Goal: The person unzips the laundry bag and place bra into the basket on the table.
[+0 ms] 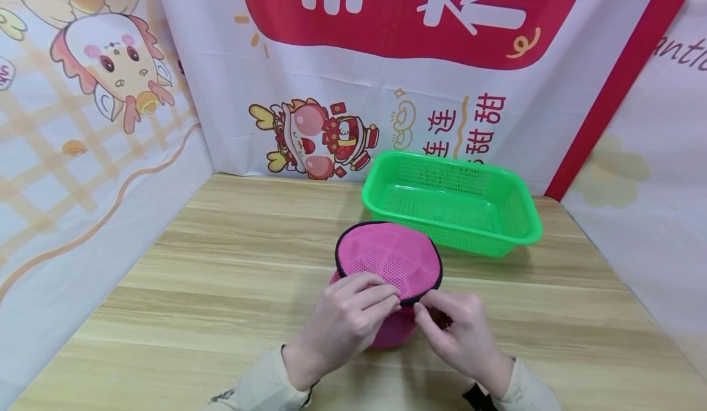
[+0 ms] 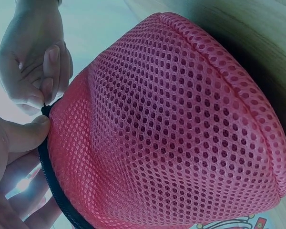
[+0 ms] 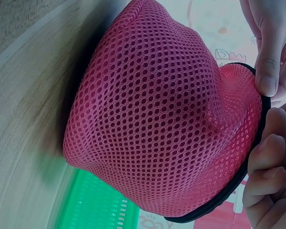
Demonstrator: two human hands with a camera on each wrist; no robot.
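A pink mesh laundry bag (image 1: 386, 254) with a round top and a black zipper rim stands on the table, its side bulging in both wrist views. My left hand (image 1: 353, 319) pinches the near edge of the rim between thumb and fingers. Close beside it, my right hand (image 1: 461, 331) pinches at the zipper on the rim, its fingertips curled together; the zipper pull itself is hidden by the fingers. In the left wrist view the mesh side (image 2: 181, 119) fills most of the picture, and the black zipper (image 2: 57, 186) runs along the bag's edge.
A green plastic basket (image 1: 453, 205) with perforated walls stands behind the bag to the right. The wooden table (image 1: 232, 264) carries both. Printed cloth (image 1: 210, 80) hangs behind the table and along its sides.
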